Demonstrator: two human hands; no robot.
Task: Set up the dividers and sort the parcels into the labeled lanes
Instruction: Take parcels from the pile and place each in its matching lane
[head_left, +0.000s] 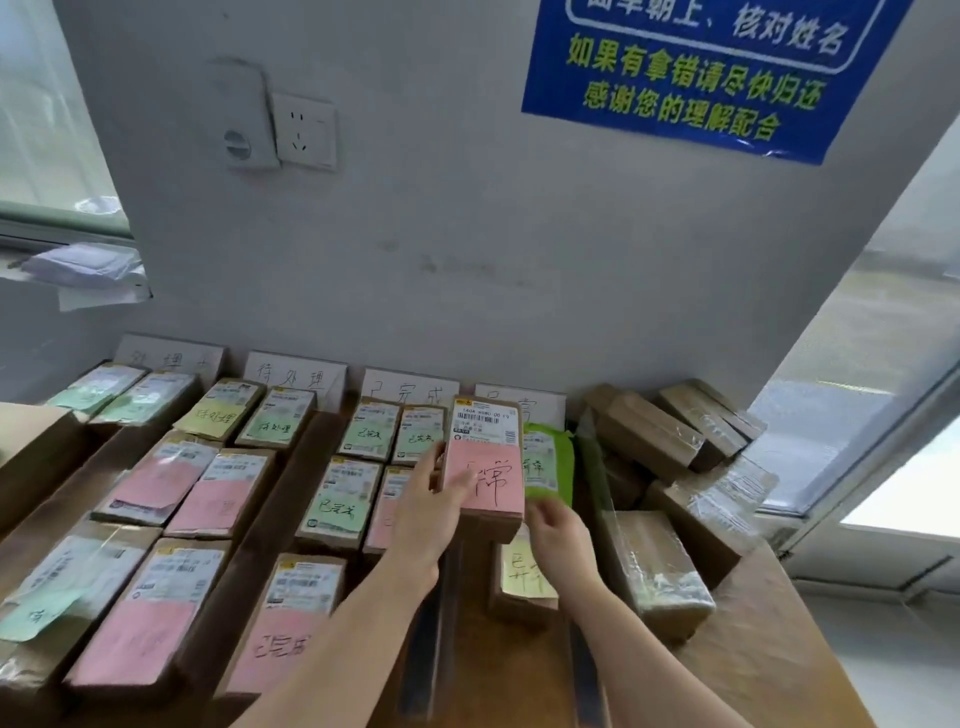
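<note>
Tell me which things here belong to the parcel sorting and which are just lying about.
Job: pink-noted parcel gripped by the left hand; right hand near its corner; lane labels at the wall; sorted parcels; dark divider strip; wrapped boxes piled on the right.
Lying about: wall socket; blue notice; papers on the left ledge.

parcels (156, 486) packed left, bare table (753, 675) front-right
</note>
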